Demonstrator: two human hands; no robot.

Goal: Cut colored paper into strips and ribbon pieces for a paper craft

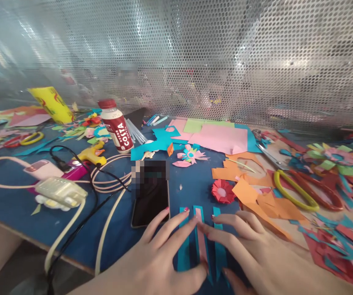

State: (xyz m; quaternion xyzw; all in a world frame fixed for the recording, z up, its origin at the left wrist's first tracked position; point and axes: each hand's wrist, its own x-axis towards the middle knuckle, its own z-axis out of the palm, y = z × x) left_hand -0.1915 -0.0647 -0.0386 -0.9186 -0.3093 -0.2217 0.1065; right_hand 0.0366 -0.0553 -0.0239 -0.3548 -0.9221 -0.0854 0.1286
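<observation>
Three narrow paper strips lie side by side on the blue table (176, 180) in front of me: a left blue strip (183, 258), a pink strip (201, 241) on a blue backing in the middle, and a right blue strip (220, 254). My left hand (161, 258) is spread across the left strip, its index fingertip and thumb on the middle one. From the other side, my right hand (253, 250) touches the pink strip with its index fingertip, while another finger reaches the top of the right strip. Neither hand grips anything. A red paper flower (223, 191) lies just beyond the strips.
A phone (152, 200) lies beside my left fingers. Large scissors (296, 190) rest among orange and red paper scraps on the right. Leftward are a coffee bottle (116, 127), a yellow glue gun (91, 154), a power strip (76, 171) and looping cables. Perforated metal sheet (176, 53) stands behind.
</observation>
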